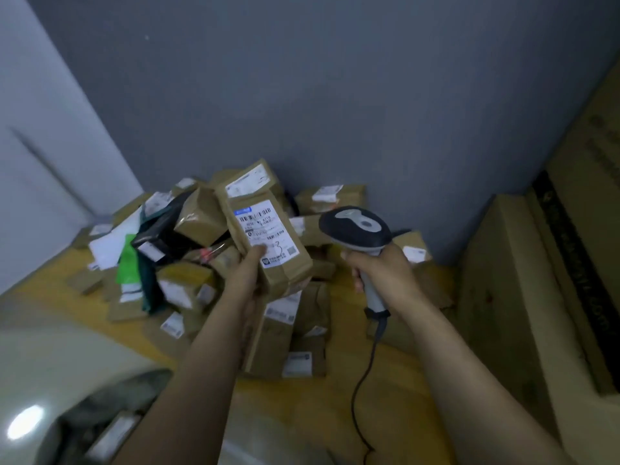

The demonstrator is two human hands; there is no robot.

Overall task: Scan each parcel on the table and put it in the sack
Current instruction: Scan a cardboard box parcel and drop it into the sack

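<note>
My left hand (246, 273) grips a long brown cardboard parcel (265, 229) from below, thumb on its white shipping label, holding it up above the pile. My right hand (379, 270) grips the handle of a grey and black barcode scanner (357, 229), whose head sits just right of the parcel's label; its cable hangs down toward the front. A heap of several brown parcels (208, 223) covers the wooden table (396, 370). The pale sack (77, 380) lies open at the lower left with parcels inside.
A black bag (161, 229), a green bag (129, 263) and a white envelope (110, 243) lie among the pile at left. Large cardboard boxes (523, 280) stand along the right. A grey wall backs the table.
</note>
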